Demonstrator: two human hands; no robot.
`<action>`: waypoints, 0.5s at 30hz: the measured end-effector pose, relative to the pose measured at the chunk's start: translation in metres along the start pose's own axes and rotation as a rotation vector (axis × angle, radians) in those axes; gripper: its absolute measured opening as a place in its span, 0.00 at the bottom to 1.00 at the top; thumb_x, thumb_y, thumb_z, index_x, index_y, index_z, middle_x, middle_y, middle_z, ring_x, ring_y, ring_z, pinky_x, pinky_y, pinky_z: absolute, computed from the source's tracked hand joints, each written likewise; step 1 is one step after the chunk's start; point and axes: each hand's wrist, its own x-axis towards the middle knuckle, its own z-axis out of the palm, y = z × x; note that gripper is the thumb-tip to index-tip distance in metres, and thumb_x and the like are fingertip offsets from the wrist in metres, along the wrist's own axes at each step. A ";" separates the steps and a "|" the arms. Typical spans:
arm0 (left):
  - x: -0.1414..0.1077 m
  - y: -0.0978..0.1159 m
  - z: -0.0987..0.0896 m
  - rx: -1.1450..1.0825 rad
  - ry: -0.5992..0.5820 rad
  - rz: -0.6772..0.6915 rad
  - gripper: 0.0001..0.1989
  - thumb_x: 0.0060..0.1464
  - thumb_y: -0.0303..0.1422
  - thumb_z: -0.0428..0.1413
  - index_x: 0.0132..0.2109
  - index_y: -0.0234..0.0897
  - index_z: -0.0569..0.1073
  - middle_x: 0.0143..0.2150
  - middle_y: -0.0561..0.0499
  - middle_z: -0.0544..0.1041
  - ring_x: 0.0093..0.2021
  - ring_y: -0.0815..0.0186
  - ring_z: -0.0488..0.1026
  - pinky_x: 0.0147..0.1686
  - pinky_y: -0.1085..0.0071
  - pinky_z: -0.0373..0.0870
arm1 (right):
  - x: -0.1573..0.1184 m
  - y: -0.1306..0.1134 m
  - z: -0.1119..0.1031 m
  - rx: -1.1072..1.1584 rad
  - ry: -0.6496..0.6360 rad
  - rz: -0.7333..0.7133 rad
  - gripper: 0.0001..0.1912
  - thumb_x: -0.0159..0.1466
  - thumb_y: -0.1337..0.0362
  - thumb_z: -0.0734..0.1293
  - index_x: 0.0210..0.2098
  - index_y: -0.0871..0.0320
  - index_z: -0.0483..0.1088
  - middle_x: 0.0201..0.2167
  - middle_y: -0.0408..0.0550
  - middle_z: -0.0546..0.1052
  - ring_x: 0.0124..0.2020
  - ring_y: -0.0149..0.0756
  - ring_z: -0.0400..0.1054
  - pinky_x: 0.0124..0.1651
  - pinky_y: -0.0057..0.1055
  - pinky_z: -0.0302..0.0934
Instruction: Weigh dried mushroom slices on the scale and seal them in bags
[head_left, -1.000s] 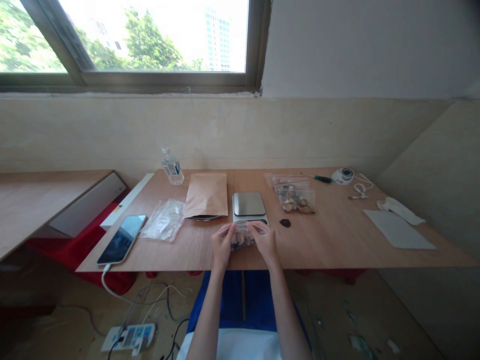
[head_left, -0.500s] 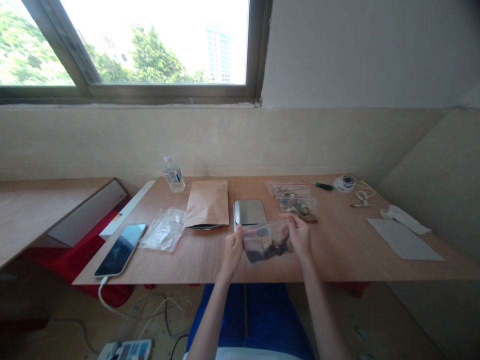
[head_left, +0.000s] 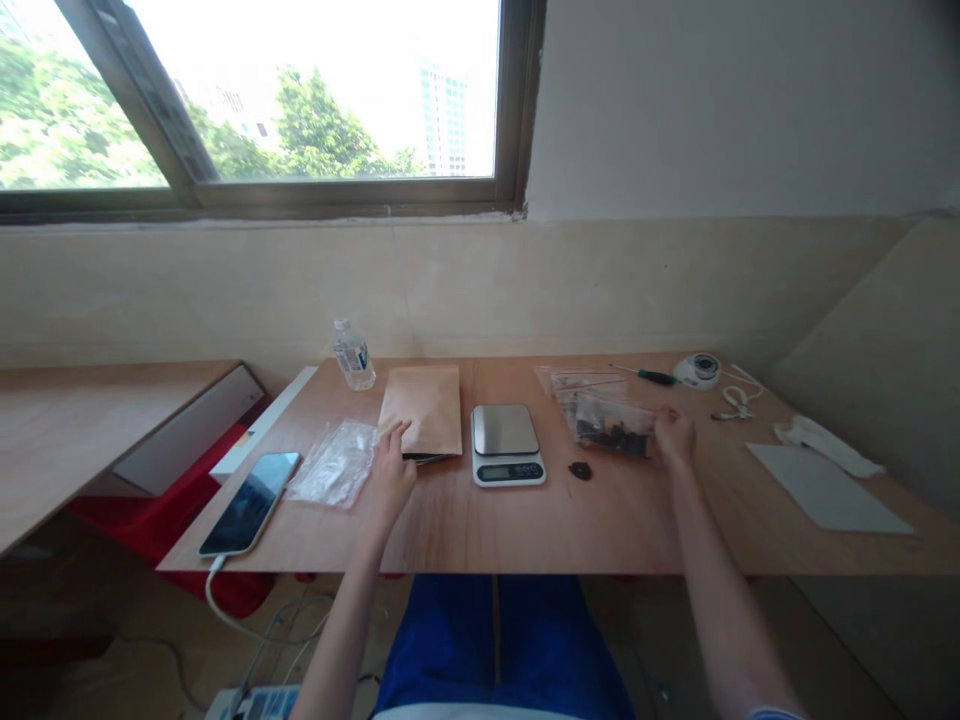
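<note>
My left hand (head_left: 394, 468) is at the lower left edge of the brown kraft paper bag (head_left: 421, 405), fingers apart; whether it presses on the bag I cannot tell. The bag lies flat, its dark mouth facing me. My right hand (head_left: 676, 437) pinches the right corner of a clear zip bag (head_left: 613, 437) holding dark and tan dried pieces. This bag lies over other zip bags (head_left: 581, 382). A small dark dried piece (head_left: 580, 470) lies on the table, between the zip bag and the white digital kitchen scale (head_left: 508, 445), whose plate is bare.
Clear plastic bags (head_left: 335, 465) and a charging phone (head_left: 251, 503) lie at left. A water bottle (head_left: 353, 357) stands behind. At right are a green-handled screwdriver (head_left: 655, 377), a white dome camera (head_left: 697, 370), a cable (head_left: 736, 402) and a white sheet (head_left: 829, 490).
The zip bag went from between both hands to the right, onto the other bags. My left hand let go of it and moved left to the paper bag. The scale's display now shows.
</note>
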 end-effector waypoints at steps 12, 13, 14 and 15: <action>0.020 -0.059 -0.024 0.193 -0.218 0.122 0.15 0.53 0.29 0.46 0.44 0.42 0.73 0.46 0.47 0.76 0.46 0.59 0.72 0.46 0.64 0.67 | -0.085 -0.004 0.027 -0.428 -0.276 -0.389 0.27 0.64 0.54 0.50 0.59 0.61 0.54 0.61 0.62 0.54 0.61 0.54 0.47 0.56 0.52 0.48; 0.024 -0.058 -0.027 0.174 -0.203 0.114 0.14 0.54 0.31 0.46 0.44 0.42 0.74 0.44 0.48 0.77 0.44 0.60 0.74 0.43 0.67 0.68 | -0.080 -0.005 0.030 -0.439 -0.285 -0.391 0.27 0.64 0.55 0.50 0.59 0.62 0.54 0.60 0.63 0.54 0.61 0.54 0.48 0.56 0.52 0.48; 0.028 -0.056 -0.031 0.163 -0.178 0.101 0.14 0.55 0.33 0.47 0.43 0.42 0.74 0.43 0.48 0.78 0.42 0.61 0.74 0.40 0.68 0.69 | -0.076 -0.008 0.031 -0.453 -0.285 -0.404 0.28 0.64 0.55 0.51 0.59 0.63 0.54 0.60 0.65 0.55 0.60 0.54 0.48 0.56 0.52 0.48; 0.031 -0.053 -0.034 0.158 -0.149 0.090 0.13 0.55 0.34 0.47 0.43 0.43 0.74 0.42 0.49 0.78 0.41 0.61 0.75 0.38 0.70 0.69 | -0.074 -0.012 0.031 -0.468 -0.274 -0.421 0.27 0.63 0.55 0.52 0.58 0.64 0.56 0.59 0.65 0.56 0.60 0.55 0.49 0.55 0.53 0.48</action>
